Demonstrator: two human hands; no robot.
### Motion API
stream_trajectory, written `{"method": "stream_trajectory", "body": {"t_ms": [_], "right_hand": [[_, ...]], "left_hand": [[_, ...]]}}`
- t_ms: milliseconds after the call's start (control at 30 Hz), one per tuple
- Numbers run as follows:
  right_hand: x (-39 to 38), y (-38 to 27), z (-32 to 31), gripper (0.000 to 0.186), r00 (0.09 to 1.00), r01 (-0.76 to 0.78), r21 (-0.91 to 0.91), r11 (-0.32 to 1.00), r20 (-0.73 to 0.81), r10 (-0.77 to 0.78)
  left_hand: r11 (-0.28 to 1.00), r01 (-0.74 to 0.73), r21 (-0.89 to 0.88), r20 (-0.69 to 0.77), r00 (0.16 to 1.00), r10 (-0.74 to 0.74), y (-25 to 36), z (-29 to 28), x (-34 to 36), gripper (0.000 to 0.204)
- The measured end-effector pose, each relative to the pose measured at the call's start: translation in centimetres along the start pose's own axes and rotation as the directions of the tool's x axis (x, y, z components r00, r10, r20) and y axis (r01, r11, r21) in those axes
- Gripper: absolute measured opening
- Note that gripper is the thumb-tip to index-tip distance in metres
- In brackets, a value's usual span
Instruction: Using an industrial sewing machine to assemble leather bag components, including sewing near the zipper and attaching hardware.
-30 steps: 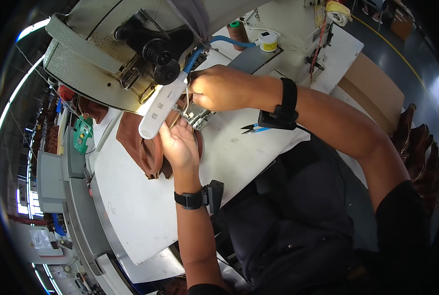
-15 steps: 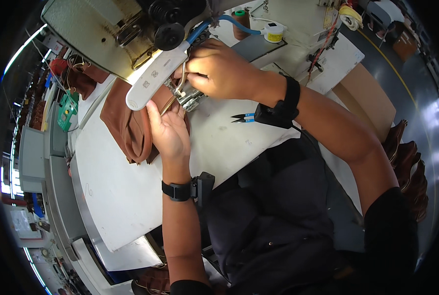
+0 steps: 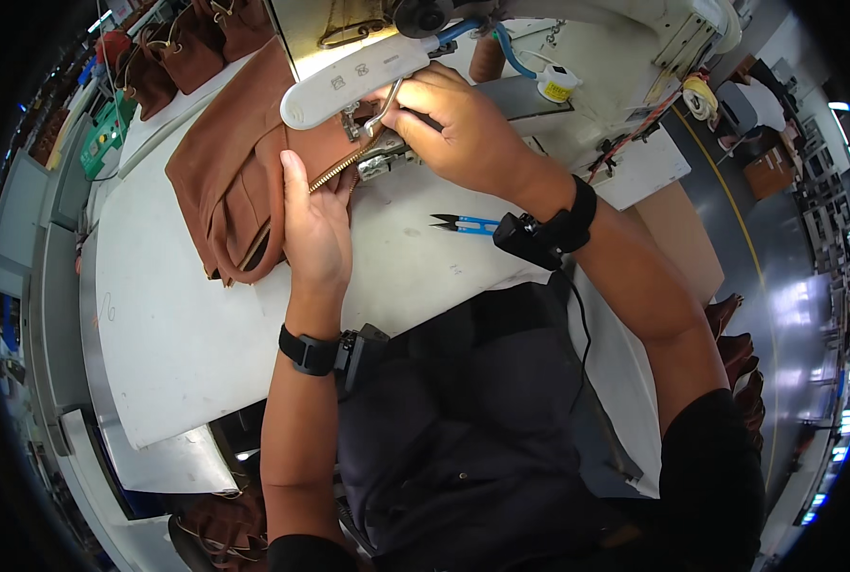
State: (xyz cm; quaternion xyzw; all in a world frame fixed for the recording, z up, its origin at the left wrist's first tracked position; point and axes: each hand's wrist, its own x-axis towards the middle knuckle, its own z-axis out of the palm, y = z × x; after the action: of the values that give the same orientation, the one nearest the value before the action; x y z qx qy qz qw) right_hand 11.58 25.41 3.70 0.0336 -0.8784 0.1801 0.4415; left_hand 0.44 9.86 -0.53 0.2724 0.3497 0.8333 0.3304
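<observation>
A folded brown leather bag [image 3: 215,191] lies on the white table [image 3: 177,343] beneath the sewing machine [image 3: 635,57]. My left hand [image 3: 315,224] grips its right side, thumb up and fingers tucked behind, beside a gold zipper [image 3: 334,168]. Just above and right, my right hand [image 3: 449,129] has curled fingertips by a bent metal rod [image 3: 390,103] at the needle area, under a white bar [image 3: 339,91]. What those fingertips hold is hidden. Blue-handled thread snips [image 3: 473,225] lie right of my left hand.
Several brown bags [image 3: 168,62] stand at the back left near a green device [image 3: 101,138]. A thread cone [image 3: 487,59] and small white bottle [image 3: 556,83] sit behind my right hand. A cardboard sheet [image 3: 682,243], more leather pieces [image 3: 730,348] and a walkway [image 3: 787,276] are on the right.
The view has shifted, so the machine and my hands sit higher and more of the back-left bags shows. Both hands stay at the bag and needle area, my right fingers slightly repositioned.
</observation>
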Motion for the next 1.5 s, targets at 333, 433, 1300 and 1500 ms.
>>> {"method": "stream_trajectory", "body": {"t_ms": [333,433,1300,1500], "right_hand": [[0.7,-0.7,-1.3,0.033,0.912,-0.295,-0.07,0.953,0.277,0.303],[1.0,0.2,-0.6,0.032,0.907,-0.153,-0.319,0.935,0.331,0.261],[6.0,4.2,5.4,0.056,0.677,-0.472,-0.294,0.831,0.483,0.555],[5.6,3.0,4.0,0.051,0.62,-0.473,-0.459,0.752,0.432,0.655]], "left_hand": [[0.989,-0.036,-0.144,-0.078,0.997,0.025,-1.4,-0.1,-0.3,0.051],[0.984,-0.032,-0.178,-0.097,0.995,0.015,-1.8,0.6,-0.4,0.047],[0.98,-0.092,-0.175,-0.115,0.991,0.072,-2.5,1.7,2.3,0.047],[0.993,-0.07,-0.099,-0.091,0.994,0.061,-2.1,1.6,1.7,0.052]]}}
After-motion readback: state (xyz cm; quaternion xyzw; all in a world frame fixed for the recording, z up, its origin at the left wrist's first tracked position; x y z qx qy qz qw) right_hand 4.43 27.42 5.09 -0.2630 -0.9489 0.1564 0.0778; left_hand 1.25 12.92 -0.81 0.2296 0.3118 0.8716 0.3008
